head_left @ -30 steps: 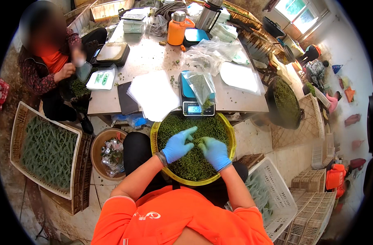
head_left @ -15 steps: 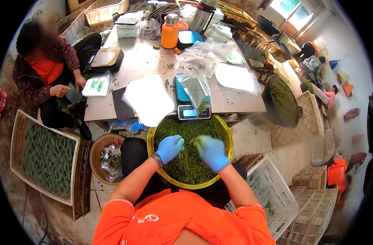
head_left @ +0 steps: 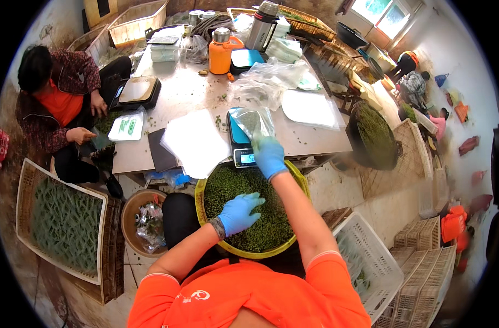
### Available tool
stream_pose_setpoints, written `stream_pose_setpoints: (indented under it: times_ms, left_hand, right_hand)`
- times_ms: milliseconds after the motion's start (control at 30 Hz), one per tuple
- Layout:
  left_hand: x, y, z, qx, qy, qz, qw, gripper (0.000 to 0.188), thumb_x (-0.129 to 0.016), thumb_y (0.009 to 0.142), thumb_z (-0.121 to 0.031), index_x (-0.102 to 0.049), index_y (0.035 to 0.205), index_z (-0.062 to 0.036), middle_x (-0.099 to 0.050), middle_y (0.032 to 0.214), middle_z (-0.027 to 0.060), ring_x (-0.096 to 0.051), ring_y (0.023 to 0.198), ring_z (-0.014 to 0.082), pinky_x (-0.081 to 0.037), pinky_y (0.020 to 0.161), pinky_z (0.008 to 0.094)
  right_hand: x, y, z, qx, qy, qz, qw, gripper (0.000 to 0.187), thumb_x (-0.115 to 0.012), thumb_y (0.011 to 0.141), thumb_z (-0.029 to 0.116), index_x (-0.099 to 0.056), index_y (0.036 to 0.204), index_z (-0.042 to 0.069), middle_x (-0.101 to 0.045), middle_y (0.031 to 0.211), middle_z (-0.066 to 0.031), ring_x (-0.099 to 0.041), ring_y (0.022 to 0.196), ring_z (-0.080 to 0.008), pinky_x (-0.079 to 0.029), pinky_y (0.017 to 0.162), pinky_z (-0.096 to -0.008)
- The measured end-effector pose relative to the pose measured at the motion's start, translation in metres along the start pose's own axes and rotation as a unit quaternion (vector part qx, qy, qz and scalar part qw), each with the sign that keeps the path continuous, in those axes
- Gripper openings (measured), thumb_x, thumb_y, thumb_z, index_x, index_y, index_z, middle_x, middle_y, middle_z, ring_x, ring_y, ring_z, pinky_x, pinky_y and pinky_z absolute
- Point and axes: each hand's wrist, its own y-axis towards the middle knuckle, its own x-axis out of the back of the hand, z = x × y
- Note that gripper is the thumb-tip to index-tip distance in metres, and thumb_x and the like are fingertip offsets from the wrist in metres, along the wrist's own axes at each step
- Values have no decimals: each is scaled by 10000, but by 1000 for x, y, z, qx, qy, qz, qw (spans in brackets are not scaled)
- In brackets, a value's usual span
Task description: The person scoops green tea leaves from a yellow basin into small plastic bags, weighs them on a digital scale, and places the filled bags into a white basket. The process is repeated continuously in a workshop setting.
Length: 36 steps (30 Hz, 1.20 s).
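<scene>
Small green berries (head_left: pixel 236 183) fill a round yellow tub (head_left: pixel 198 205) between my knees. My left hand (head_left: pixel 239 212), in a blue glove, is over the berries with its fingers stretched out and apart, holding nothing visible. My right hand (head_left: pixel 269 157), also gloved in blue, reaches to the near end of a clear plastic bag (head_left: pixel 253 121). Its fingers are bunched there, with green at their tips; what they hold is hidden. The bag lies on a blue-topped digital scale (head_left: pixel 237 134) at the table's near edge, and the hand partly covers the lit display.
White sheets (head_left: pixel 194 139) and a stack of clear bags (head_left: pixel 312 109) flank the scale. An orange flask (head_left: pixel 220 52) stands farther back. At left, a person (head_left: pixel 63 104) sits beside a crate of packed bags (head_left: pixel 66 218). A white crate (head_left: pixel 370 262) stands at my right.
My right hand has moved from above the tub up to the bag on the scale. My left hand has shifted slightly right and down, its fingers opening out.
</scene>
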Motion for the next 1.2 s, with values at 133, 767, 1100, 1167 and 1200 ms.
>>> stream_pose_setpoints:
  times_ms: [133, 767, 1100, 1167, 1200]
  left_hand:
    - [53, 9, -23, -62, 61, -296, 951, 745, -779, 685, -124, -475, 1361, -37, -499, 1351, 226, -483, 1255, 394, -400, 1062, 436]
    - [-82, 11, 27, 147, -381, 54, 911, 439, -764, 754, -131, -611, 1136, 23, -654, 972, 72, -620, 851, 134, -527, 789, 280]
    - [-80, 13, 25, 156, -364, 66, 916, 451, -776, 731, -127, -605, 1115, 35, -653, 940, 70, -622, 823, 141, -528, 774, 283]
    - [-80, 14, 25, 156, -368, 67, 914, 440, -771, 735, -118, -606, 1113, 35, -653, 937, 68, -623, 820, 141, -530, 775, 282]
    - [-79, 14, 25, 154, -383, 69, 908, 443, -767, 738, -114, -602, 1120, 36, -653, 946, 69, -624, 824, 143, -531, 777, 284]
  right_hand:
    - [67, 21, -11, 26, 17, 20, 999, 198, -593, 877, 231, -693, 929, 68, -659, 826, -192, -637, 787, -374, -512, 741, -467]
    - [98, -123, -59, -10, 195, 313, 929, 371, -677, 815, 335, -714, 1024, 31, -704, 975, -173, -671, 906, -304, -514, 842, -379]
    - [33, -173, -102, -272, 356, 422, 788, 392, -674, 857, 256, -656, 1165, 14, -693, 994, -127, -688, 752, -216, -567, 623, -308]
    - [24, -176, -102, -276, 378, 400, 788, 279, -684, 840, 170, -674, 1067, 7, -680, 877, -81, -649, 647, -143, -540, 513, -274]
    - [21, -177, -103, -286, 380, 395, 786, 238, -683, 832, 137, -675, 1028, 3, -676, 848, -75, -638, 633, -135, -532, 504, -277]
